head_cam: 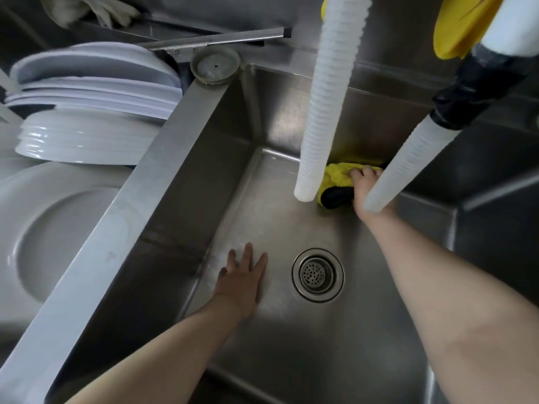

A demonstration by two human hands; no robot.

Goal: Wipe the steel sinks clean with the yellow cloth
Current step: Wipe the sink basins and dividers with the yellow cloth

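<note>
Two hands [243,282] [363,189] down in the steel sink [271,199]. Left fingers straight and spread, palm flat against the sink floor just left of the drain strainer [318,274], holding nothing. Right fingers curled over the yellow cloth [338,177], pressing it into the far corner of the floor where floor meets back wall; part of that hand hidden behind a hose, so exact finger position not fully visible. Dark patch showing at the near edge of the cloth, beside the palm. Both bare forearms reaching in from the near edge.

Hanging above the cloth, two white ribbed hoses: one [326,97] dropping almost straight down with its open end just left of the cloth, the other [408,164] slanting in from the upper right, wrapped in black tape [472,86] higher up. More yellow fabric [460,24] draped near the top right.

Left of the sink, across the wide steel divider [140,188], stacks of white plates [93,112] and one large plate [52,234] nearer. Round sink plug [215,65] resting on the far end of the divider, with a metal bar [215,39] behind it.
</note>
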